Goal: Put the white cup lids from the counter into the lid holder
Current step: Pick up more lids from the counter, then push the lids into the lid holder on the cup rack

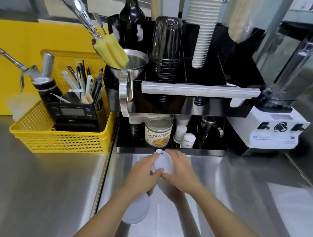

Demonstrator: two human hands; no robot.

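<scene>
Both of my hands meet over the steel counter (pixel 238 202), close to the black organizer (pixel 215 110). My left hand (pixel 142 173) and my right hand (pixel 181 170) together grip a small stack of white cup lids (pixel 163 163), held tilted between the fingers. Another white lid (pixel 137 209) lies flat on the counter, partly hidden under my left forearm. The organizer's upper compartments hold black cups (pixel 165 52) and a tall stack of white cups (pixel 203 32). A white lid edge (pixel 236 102) shows in its rightmost slot.
A yellow basket (pixel 61 141) with a scale, straws and a whipper stands at the left. A white blender (pixel 275 130) stands at the right. A can (pixel 157 132) and small white bottles sit on the organizer's lower shelf, just beyond my hands.
</scene>
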